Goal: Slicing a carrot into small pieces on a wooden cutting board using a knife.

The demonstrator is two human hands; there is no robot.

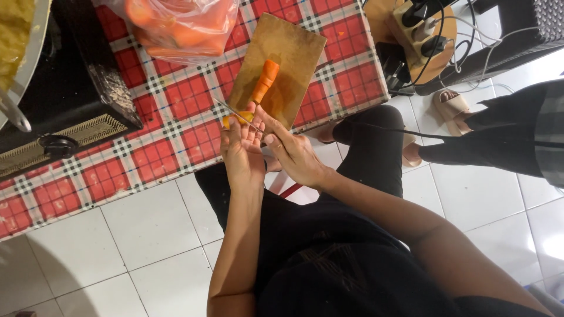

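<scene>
A peeled orange carrot (265, 76) lies on a brown wooden cutting board (296, 50) set on a red checked tablecloth (170, 141). My left hand (242, 149) grips the carrot's near end at the board's near corner. My right hand (292, 151) holds a thin knife (232, 111), its blade laid across that near end of the carrot. Both hands touch each other over the table's edge.
A clear plastic bag of carrots (179, 23) lies beyond the board. A black appliance (70, 100) and a bowl of yellow food (17, 35) sit at the left. A power strip on a round wooden stool (420, 29) and another person's sandalled foot (451, 105) are at the right, on white floor tiles.
</scene>
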